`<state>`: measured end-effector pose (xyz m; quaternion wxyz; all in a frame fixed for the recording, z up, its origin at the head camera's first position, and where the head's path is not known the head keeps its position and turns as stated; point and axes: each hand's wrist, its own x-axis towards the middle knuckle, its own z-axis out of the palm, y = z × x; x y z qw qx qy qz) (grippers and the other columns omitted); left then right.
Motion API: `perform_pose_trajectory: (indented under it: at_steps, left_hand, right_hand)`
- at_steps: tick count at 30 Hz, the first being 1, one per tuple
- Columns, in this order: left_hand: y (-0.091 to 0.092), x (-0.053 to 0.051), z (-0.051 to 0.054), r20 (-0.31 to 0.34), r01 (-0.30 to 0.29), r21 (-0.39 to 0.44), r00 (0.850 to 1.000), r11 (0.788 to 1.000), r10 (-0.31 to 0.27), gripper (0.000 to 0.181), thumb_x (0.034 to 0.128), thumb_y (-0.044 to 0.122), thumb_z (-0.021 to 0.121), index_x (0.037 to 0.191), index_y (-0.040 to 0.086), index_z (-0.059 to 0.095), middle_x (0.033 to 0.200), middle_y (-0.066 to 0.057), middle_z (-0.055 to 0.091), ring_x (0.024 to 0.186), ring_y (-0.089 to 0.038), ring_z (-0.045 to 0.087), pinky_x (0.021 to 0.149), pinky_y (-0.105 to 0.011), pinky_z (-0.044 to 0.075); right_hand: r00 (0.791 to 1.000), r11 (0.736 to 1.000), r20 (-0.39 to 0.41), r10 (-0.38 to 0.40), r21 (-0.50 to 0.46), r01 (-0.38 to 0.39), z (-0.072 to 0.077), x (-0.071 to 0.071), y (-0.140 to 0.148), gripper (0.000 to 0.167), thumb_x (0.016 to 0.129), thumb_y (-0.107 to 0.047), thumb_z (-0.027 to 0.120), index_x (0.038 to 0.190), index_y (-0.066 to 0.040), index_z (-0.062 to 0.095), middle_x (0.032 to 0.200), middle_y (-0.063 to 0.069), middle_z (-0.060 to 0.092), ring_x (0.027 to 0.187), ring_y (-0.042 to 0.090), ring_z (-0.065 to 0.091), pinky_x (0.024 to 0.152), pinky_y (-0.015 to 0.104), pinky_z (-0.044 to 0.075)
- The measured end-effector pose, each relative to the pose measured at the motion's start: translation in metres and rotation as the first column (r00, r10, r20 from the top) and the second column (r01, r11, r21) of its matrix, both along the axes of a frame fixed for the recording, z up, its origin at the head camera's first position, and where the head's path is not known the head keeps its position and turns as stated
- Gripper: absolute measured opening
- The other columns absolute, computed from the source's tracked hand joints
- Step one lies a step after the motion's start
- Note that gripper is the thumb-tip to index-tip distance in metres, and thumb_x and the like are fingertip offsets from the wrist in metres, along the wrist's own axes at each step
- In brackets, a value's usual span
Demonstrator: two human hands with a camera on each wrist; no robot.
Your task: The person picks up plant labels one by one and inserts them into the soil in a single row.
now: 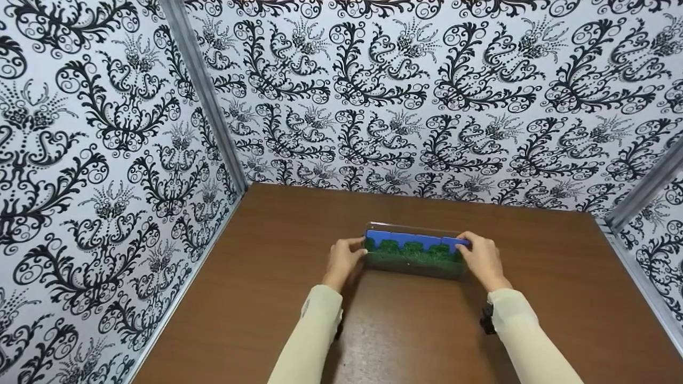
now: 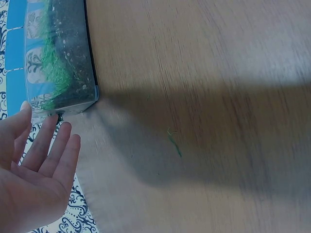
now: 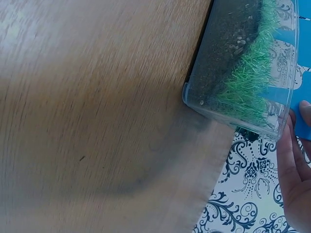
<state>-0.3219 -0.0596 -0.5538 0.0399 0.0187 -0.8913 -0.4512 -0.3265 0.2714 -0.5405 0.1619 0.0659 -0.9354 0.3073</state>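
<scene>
A clear plastic box with dark soil at its base and green grass above stands on the brown table. Blue notched panels run along its upper part. At the box's left end is my left hand, its thumb and fingertips at the corner; in the left wrist view its fingers are fairly straight. My right hand pinches a blue panel at the right end between thumb and fingers. The right wrist view cuts off part of that hand.
The wooden table meets walls with black-and-white scroll patterns at the back and sides. Grey metal posts stand at the corners. A thin green strand lies on the table, as does a small dark speck.
</scene>
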Motion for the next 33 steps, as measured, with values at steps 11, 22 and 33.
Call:
perform_pose_trajectory:
  at_steps: [11, 22, 33]
  left_hand:
    - [0.0000, 0.0032, 0.0049, 0.041, -0.001, 0.017, 0.999, 1.000, 0.001, 0.034, 0.0921, 0.018, 0.072, 0.126, 0.020, 0.072, 0.123, -0.010, 0.072, 0.117, -0.028, 0.066, 0.098, -0.046, 0.053]
    - [-0.0004, 0.0027, 0.0028, 0.032, -0.006, 0.009, 0.999, 1.000, 0.006, 0.033, 0.0915, 0.018, 0.073, 0.125, 0.020, 0.072, 0.126, -0.009, 0.071, 0.120, -0.029, 0.065, 0.100, -0.047, 0.052]
    - [0.0004, 0.0022, 0.0042, 0.045, -0.001, 0.016, 0.999, 1.000, 0.000, 0.033, 0.0923, 0.018, 0.072, 0.126, 0.021, 0.072, 0.130, -0.008, 0.069, 0.123, -0.030, 0.063, 0.101, -0.047, 0.052]
  right_hand:
    - [1.000, 0.999, 0.004, 0.004, 0.044, -0.005, -0.0010, -0.0002, -0.0002, 0.010, 0.093, -0.011, 0.069, 0.101, -0.007, 0.073, 0.103, 0.021, 0.075, 0.089, 0.041, 0.071, 0.074, 0.056, 0.054]
    - [1.000, 0.998, 0.019, -0.010, 0.058, 0.009, -0.0013, -0.0024, -0.0014, 0.010, 0.092, -0.012, 0.070, 0.100, -0.007, 0.073, 0.104, 0.021, 0.075, 0.094, 0.043, 0.070, 0.077, 0.059, 0.052]
    - [1.000, 0.997, 0.021, -0.023, 0.073, 0.022, -0.0023, -0.0039, -0.0017, 0.012, 0.093, -0.014, 0.069, 0.102, -0.006, 0.073, 0.104, 0.023, 0.074, 0.093, 0.045, 0.069, 0.079, 0.061, 0.052]
